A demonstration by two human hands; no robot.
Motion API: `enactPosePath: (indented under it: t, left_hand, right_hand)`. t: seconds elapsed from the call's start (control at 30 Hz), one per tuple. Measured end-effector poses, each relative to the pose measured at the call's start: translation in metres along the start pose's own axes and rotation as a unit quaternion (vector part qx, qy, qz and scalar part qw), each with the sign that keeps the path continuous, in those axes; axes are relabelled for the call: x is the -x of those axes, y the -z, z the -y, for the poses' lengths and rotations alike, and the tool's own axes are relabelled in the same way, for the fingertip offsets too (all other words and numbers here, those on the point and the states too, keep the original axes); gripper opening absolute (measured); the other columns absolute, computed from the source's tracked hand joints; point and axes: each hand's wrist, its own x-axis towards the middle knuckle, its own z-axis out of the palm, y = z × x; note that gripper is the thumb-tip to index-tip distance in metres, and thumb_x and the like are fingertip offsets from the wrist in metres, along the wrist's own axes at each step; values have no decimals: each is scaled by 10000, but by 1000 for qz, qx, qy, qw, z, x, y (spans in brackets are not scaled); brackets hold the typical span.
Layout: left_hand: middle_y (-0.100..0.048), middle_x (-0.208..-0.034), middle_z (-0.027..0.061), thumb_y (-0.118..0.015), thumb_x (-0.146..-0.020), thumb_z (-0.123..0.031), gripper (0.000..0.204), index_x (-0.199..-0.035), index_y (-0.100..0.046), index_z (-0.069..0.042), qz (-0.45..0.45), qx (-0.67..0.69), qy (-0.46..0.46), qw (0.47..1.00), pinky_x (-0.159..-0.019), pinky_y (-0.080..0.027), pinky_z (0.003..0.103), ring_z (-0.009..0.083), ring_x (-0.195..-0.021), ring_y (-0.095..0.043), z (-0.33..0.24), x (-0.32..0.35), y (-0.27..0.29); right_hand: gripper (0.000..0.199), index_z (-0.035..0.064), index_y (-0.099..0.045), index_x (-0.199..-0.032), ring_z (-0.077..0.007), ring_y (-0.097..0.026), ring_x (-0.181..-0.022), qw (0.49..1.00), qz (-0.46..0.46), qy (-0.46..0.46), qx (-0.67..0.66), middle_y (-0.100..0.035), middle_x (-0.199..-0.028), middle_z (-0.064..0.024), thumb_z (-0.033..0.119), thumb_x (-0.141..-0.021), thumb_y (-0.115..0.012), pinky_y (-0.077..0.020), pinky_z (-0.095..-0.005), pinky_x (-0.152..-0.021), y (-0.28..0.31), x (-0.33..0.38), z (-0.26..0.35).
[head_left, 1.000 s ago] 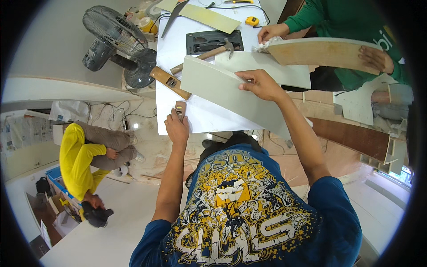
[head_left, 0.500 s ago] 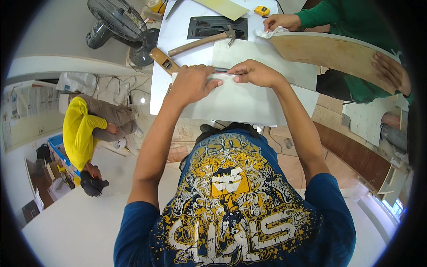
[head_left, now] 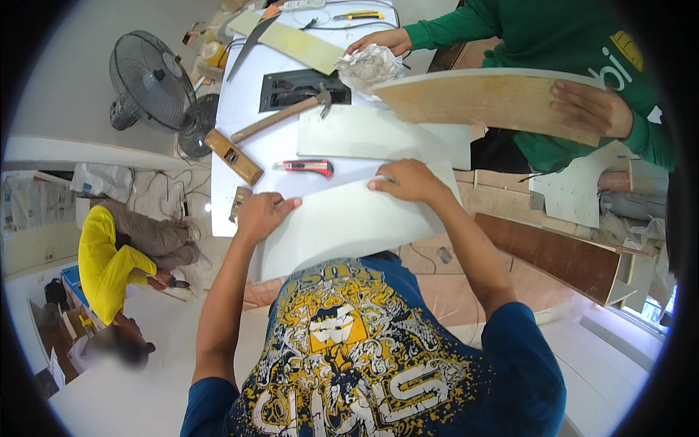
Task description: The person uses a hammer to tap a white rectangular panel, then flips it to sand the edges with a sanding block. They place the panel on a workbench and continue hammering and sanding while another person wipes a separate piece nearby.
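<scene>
Both our hands press flat on the white sheet [head_left: 349, 226]: left hand [head_left: 261, 215] and right hand [head_left: 408, 180], fingers spread, holding nothing; knife [head_left: 304, 167] above lies untouched, sheet uncut.

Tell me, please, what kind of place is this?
Probably a carpentry or fit-out workshop: a hammer and a hand plane lie on the white worktable, and wooden boards lean beside it.

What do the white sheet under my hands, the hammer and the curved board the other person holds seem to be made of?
White sheet: probably laminate or thin coated board; smooth, matte, stiff, overhanging the table edge.
Hammer: pale wooden handle, dark metal head.
Curved board: seemingly thin plywood; bare tan face with faint grain, bent in an arc.
Both hands, left hand and right hand, press flat on the sheet.
</scene>
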Motion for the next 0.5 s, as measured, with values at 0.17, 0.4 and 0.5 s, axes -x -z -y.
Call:
enactPosePath:
  t: [0.17, 0.4, 0.5]
  left_hand:
    - [-732, -897, 265, -635, -954, -680, 710, -985, -790, 12, 87, 141, -92, 982, -824, -549, 489, 396, -884, -722, 28, -31, -10]
    - [-754, -928, 215, -546, -933, -796, 793, -949, -799, -44, 81, -7, -86, 993, -839, -550, 487, 400, -959, -719, -41, -37, -1]
    - [-772, -968, 181, -569, -930, -784, 755, -988, -816, -73, 76, 41, -104, 991, -859, -552, 470, 374, -994, -730, -33, -51, -14]
  right_hand:
    - [575, 85, -825, -958, -404, -722, -870, 996, -63, -63, 12, -765, -879, -187, 610, -1009, -595, -544, -507, -808, 3, 28, 14]
    - [493, 95, -821, -1057, -352, -710, -1075, 986, -57, -158, 11, -789, -1032, -165, 558, -990, -664, -525, -488, -895, 29, 70, 25]
    - [440, 83, -783, -1186, -388, -708, -1097, 951, -272, -24, 145, -748, -1237, -194, 460, -966, -734, -551, -535, -921, 45, 122, 4]
